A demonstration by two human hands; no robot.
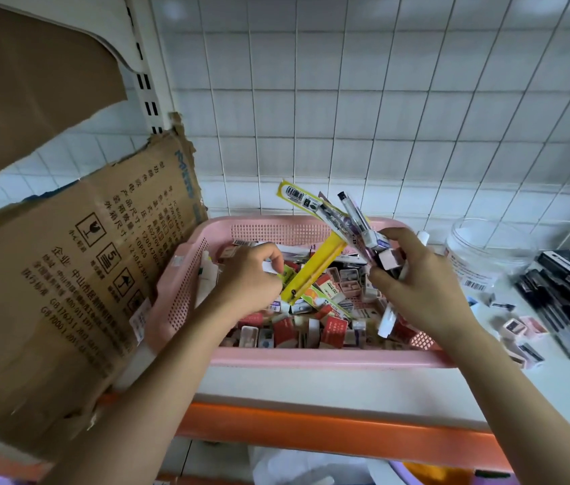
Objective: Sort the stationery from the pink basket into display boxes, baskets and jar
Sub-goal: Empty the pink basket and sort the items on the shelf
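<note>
A pink basket (276, 358) stands on the white shelf, filled with several small red and white stationery boxes, erasers and a long yellow packet (315, 271). My left hand (252, 274) is inside the basket on its left side and pinches a small white and yellow-green item. My right hand (413, 285) hovers over the basket's right side and grips a bundle of pens and packets (343, 218) that fans up toward the wall, together with a small pink eraser box.
A torn cardboard box (76, 285) leans at the left, against the basket. A clear plastic jar (486, 250) stands at the right, with black pens (560, 306) and loose small erasers (521, 330) on the shelf beside it. White tiles lie behind; an orange shelf edge (311, 428) runs in front.
</note>
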